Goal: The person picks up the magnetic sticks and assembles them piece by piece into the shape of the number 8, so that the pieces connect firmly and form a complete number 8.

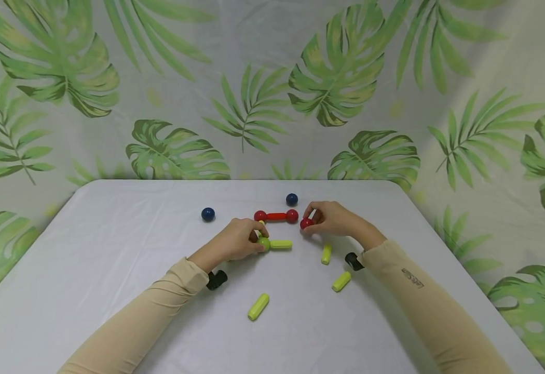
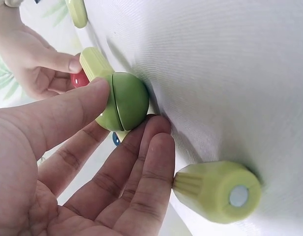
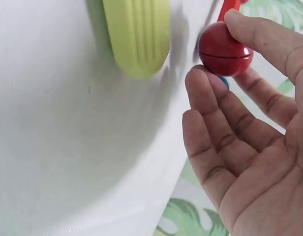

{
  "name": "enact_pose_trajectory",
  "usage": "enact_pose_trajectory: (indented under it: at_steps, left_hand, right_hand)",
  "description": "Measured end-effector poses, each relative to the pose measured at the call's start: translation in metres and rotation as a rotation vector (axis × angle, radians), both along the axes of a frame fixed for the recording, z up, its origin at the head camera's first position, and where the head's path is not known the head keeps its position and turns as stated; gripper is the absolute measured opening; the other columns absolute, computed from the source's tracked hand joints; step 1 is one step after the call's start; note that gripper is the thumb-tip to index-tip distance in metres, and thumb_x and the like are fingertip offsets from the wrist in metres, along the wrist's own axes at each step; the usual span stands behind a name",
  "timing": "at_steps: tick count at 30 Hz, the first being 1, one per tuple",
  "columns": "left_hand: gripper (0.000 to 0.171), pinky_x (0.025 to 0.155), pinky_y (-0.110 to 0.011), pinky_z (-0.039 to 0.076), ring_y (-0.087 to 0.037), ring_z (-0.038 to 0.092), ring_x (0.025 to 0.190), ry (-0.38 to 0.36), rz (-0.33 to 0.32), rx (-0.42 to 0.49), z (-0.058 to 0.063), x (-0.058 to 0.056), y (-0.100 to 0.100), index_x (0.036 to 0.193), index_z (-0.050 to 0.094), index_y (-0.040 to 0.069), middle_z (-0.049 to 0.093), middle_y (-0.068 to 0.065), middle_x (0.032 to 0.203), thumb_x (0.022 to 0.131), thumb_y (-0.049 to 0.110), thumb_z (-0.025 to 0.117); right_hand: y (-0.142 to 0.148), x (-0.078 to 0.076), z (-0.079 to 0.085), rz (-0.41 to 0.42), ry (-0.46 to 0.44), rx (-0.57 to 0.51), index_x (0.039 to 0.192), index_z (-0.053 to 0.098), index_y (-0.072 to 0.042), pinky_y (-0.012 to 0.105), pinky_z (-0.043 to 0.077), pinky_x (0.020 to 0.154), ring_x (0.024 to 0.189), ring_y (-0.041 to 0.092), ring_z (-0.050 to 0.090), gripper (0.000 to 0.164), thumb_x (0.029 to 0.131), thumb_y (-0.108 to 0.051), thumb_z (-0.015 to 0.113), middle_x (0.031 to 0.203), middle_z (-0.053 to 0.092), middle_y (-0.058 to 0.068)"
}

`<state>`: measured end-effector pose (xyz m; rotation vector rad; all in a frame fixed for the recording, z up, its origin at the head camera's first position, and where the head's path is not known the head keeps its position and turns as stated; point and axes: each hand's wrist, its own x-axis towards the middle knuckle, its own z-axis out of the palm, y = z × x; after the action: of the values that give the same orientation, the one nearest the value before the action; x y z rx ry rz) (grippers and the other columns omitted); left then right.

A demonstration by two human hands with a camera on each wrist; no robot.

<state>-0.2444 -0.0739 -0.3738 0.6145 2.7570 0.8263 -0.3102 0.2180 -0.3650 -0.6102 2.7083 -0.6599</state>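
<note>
My left hand (image 1: 241, 240) pinches a green ball (image 2: 132, 101) between thumb and fingers. From that ball a yellow-green rod (image 1: 282, 244) points right, and another (image 1: 261, 226) runs toward a red ball (image 1: 260, 215) at the back. A red rod (image 1: 276, 216) joins this ball to a second red ball (image 1: 292, 215). My right hand (image 1: 332, 218) pinches a loose-looking red ball (image 3: 225, 49) just right of them. By the left fingertips, the left wrist view shows another yellow-green rod (image 2: 215, 191), mostly hidden in the head view.
Two dark blue balls, one at left (image 1: 208, 214) and one at the back (image 1: 291, 199), sit on the white table (image 1: 137, 228). Yellow-green rods lie near the right hand (image 1: 326, 253), farther forward (image 1: 341, 281) and at the front (image 1: 258, 306). Leaf-patterned cloth (image 1: 263, 78) hangs behind.
</note>
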Motion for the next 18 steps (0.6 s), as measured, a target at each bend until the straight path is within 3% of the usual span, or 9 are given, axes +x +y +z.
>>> enact_pose_trajectory:
  at_steps: [7,18]
  left_hand:
    - [0.024,0.077,-0.030,0.053,-0.018,0.065,0.089,-0.001,-0.006,0.004,0.000,-0.001,-0.001,0.120,0.078,0.015,0.076,-0.004,0.098,0.096,0.017,0.082]
    - [0.023,0.077,-0.030,0.053,-0.018,0.066,0.089,-0.004,-0.016,0.007,0.000,-0.002,0.000,0.119,0.078,0.015,0.077,-0.005,0.099,0.096,0.016,0.082]
  right_hand:
    - [-0.006,0.011,0.001,0.047,-0.032,-0.028,0.117,0.068,-0.014,0.031,0.052,0.079,0.085,0.017,0.064,0.033,0.093,-0.028,0.086,0.096,0.072,0.003]
    - [-0.014,0.021,0.000,0.072,-0.096,-0.026,0.118,0.068,-0.013,0.030,0.053,0.079,0.085,0.017,0.064,0.034,0.093,-0.026,0.086,0.098,0.072,0.004]
